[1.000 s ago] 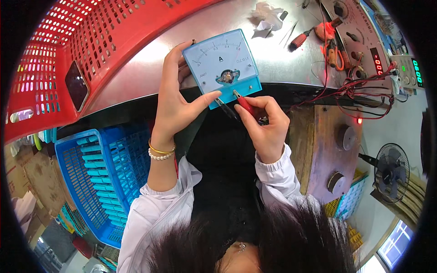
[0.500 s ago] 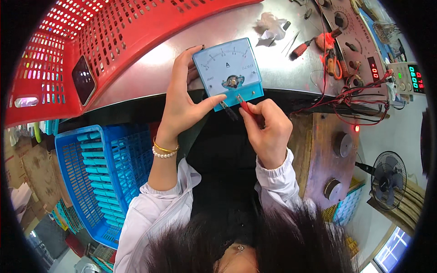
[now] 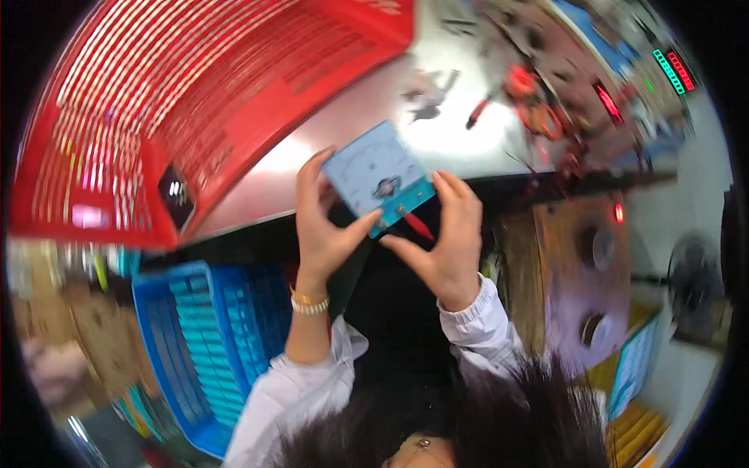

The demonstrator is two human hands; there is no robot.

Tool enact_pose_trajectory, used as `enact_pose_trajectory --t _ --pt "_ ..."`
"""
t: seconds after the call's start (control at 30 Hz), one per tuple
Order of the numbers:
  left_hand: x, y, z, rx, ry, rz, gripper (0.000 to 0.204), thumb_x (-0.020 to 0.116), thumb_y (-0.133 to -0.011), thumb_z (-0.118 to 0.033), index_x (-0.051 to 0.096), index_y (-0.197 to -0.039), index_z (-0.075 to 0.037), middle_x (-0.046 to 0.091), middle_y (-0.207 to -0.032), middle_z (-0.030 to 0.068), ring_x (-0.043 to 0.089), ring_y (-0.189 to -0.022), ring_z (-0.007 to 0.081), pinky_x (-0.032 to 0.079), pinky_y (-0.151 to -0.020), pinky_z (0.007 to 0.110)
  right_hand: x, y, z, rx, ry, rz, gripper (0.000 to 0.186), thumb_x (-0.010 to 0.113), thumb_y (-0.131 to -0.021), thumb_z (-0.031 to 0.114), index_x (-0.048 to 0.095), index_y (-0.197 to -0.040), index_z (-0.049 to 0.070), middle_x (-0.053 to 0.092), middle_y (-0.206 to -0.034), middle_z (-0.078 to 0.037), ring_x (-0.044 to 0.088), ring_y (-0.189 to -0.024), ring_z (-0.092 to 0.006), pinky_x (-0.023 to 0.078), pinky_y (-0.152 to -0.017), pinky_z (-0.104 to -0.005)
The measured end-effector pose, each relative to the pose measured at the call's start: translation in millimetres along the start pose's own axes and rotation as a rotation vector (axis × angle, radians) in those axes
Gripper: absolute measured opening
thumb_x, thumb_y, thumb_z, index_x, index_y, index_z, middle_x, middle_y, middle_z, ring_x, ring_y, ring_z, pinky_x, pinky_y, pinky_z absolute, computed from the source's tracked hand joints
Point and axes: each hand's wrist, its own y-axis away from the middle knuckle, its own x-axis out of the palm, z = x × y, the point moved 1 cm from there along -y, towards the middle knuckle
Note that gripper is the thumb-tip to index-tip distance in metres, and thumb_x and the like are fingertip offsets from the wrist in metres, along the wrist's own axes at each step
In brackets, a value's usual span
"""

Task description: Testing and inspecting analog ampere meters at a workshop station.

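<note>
A square panel ammeter [image 3: 370, 168] with a white dial and turquoise lower strip is held up over the bench's front edge, tilted. My left hand [image 3: 320, 242] is closed on its left side, thumb on the lower strip and fingers partly hidden behind it. A red clip [image 3: 419, 226] hangs at the terminals on the strip. My right hand [image 3: 449, 242] is spread around the lower right corner, thumb and fingers wide apart, with the clip between them. Its fingertips are at the meter's edge; blur hides whether they touch. The black clip cannot be made out.
A red basket [image 3: 257, 93] with a dark phone [image 3: 176, 196] stands at the left on the metal bench [image 3: 289, 160]. Below it is a blue crate [image 3: 211, 312] of turquoise parts. Tools, red wires and a test panel [image 3: 577, 86] are at the right, a fan [image 3: 693, 269] beyond.
The view has shifted and blurred. The meter has tilted further counterclockwise. My right fingers have come off the red clip and spread beside the meter; the left hand keeps its hold.
</note>
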Motion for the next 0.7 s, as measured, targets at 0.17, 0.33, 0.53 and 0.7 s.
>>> enact_pose_trajectory --t 0.17,0.33,0.53,0.7 --pt "101 54 -39 0.169 -0.219 0.006 0.102 0.087 -0.069 0.003 0.031 -0.154 0.001 0.041 -0.148 0.0145 0.051 -0.133 0.0276 0.045 -0.111 0.04 -33 46 -47 0.164 -0.107 -0.04 0.123 0.093 -0.062 0.036 0.026 -0.154 -0.009 0.041 -0.149 -0.03 0.043 -0.135 -0.0464 0.036 -0.115 -0.0479" --pt "138 82 -40 0.146 -0.142 0.459 0.088 0.087 -0.075 -0.004 0.043 -0.15 0.003 0.039 -0.15 0.0228 0.056 -0.128 0.035 0.048 -0.106 0.041 -163 122 -115 0.476 0.362 -0.311 0.113 0.095 -0.057 0.039 0.042 -0.145 -0.006 0.055 -0.134 -0.025 0.054 -0.125 -0.0413 0.042 -0.108 -0.046" --pt "160 66 -31 0.191 -0.381 0.574 0.044 0.075 -0.085 0.001 0.066 -0.128 0.002 0.065 -0.126 0.0187 0.06 -0.121 0.034 0.045 -0.105 0.04 -312 226 -202 1.072 1.062 -0.609 0.106 0.09 -0.06 0.054 0.047 -0.14 -0.002 0.059 -0.127 -0.024 0.056 -0.121 -0.0405 0.044 -0.103 -0.0497" --pt "220 71 -76 0.357 -0.468 0.636 0.038 0.068 -0.092 0.003 0.065 -0.129 0.001 0.066 -0.127 0.0171 0.062 -0.12 0.0304 0.045 -0.106 0.039 -363 261 -230 1.12 1.072 -0.684 0.106 0.089 -0.06 0.06 0.048 -0.139 0.002 0.059 -0.126 -0.021 0.057 -0.118 -0.0397 0.043 -0.102 -0.0521"
